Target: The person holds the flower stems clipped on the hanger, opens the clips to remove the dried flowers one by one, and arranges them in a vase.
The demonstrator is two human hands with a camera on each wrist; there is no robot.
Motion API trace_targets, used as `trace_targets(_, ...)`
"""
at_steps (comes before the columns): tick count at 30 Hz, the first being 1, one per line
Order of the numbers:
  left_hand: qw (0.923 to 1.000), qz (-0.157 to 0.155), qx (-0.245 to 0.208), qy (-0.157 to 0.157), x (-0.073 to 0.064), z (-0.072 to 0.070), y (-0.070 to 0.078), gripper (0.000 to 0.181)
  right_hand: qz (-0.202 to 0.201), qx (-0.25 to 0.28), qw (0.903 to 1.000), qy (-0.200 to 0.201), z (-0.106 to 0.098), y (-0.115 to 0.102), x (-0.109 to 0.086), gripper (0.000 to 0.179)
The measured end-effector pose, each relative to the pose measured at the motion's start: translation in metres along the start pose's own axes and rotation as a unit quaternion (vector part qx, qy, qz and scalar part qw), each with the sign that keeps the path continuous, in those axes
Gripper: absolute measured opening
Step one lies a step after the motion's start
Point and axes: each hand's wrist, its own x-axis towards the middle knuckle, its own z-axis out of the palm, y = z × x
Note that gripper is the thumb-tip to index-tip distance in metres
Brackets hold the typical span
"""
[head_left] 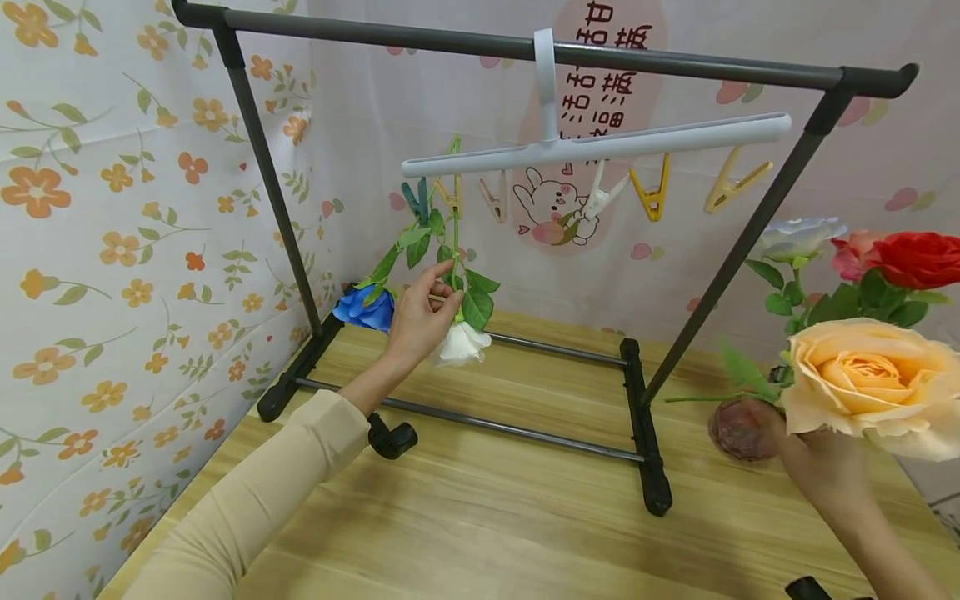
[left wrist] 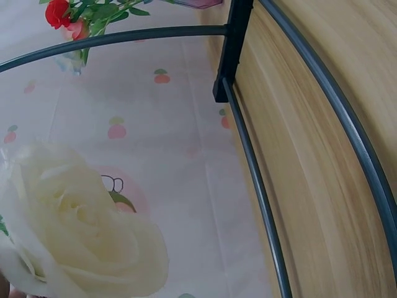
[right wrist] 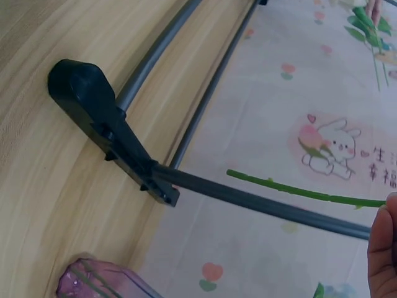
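Observation:
My left hand (head_left: 426, 312) pinches the leafy stem of a white rose (head_left: 463, 343), just above its bloom. This rose hangs head down, its stem running up to a pale yellow clip (head_left: 450, 193) on the white hanger (head_left: 600, 148). Beside it a blue rose (head_left: 365, 307) hangs head down below a teal clip (head_left: 417, 200). At the right, my right hand (head_left: 825, 479) grips a peach rose (head_left: 870, 375) below its bloom. The bare end of its green stem (right wrist: 304, 194) points toward the rack in the right wrist view.
The dark metal rack (head_left: 382, 32) carries the hanger and stands on a wooden table (head_left: 450, 500). More clips, including a yellow one (head_left: 651, 190), hang along the bar. A pinkish glass vase (head_left: 738, 429) stands behind my right hand, with red (head_left: 918, 258) and pale blue roses above.

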Motion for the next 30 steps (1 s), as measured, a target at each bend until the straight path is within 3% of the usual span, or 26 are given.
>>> trace_targets(4, 1.0, -0.007, 0.002, -0.005, 0.0, 0.0, 0.001, 0.046, 0.026, 0.084, 0.9961, -0.002, -0.006, 0.001, 0.001, 0.043)
trace_targets(8, 1.0, -0.006, 0.0, -0.004, 0.0, 0.0, 0.002, 0.046, 0.065, 0.11, 0.9917, -0.01, -0.014, 0.002, 0.0, 0.049)
trace_targets(13, 0.9999, -0.007, -0.008, -0.005, -0.001, 0.001, 0.002, 0.046, 0.118, 0.068, 0.9906, -0.011, -0.022, 0.004, -0.002, 0.039)
trace_targets(18, 0.9999, -0.003, -0.011, -0.007, 0.0, 0.003, 0.001, 0.046, 0.103, 0.037, 0.9938, 0.015, -0.03, 0.009, -0.004, 0.045)
trace_targets(20, 0.9999, -0.005, -0.01, -0.007, 0.0, 0.003, 0.001, 0.046, 0.1, 0.05, 0.9935, 0.023, -0.032, 0.011, -0.004, 0.043)
trace_targets(26, 0.9999, 0.001, -0.01, -0.009, -0.001, 0.003, 0.001, 0.046, 0.131, 0.052, 0.9893, 0.039, -0.039, 0.019, -0.003, 0.038)
trace_targets(28, 0.9998, 0.005, -0.014, -0.011, -0.001, 0.003, 0.001, 0.046, 0.153, 0.039, 0.9868, 0.037, -0.041, 0.023, -0.004, 0.035)
trace_targets(30, 0.9998, 0.005, -0.016, -0.012, -0.001, 0.003, 0.001, 0.046, 0.204, 0.033, 0.9783, 0.01, -0.045, 0.027, -0.007, 0.03)
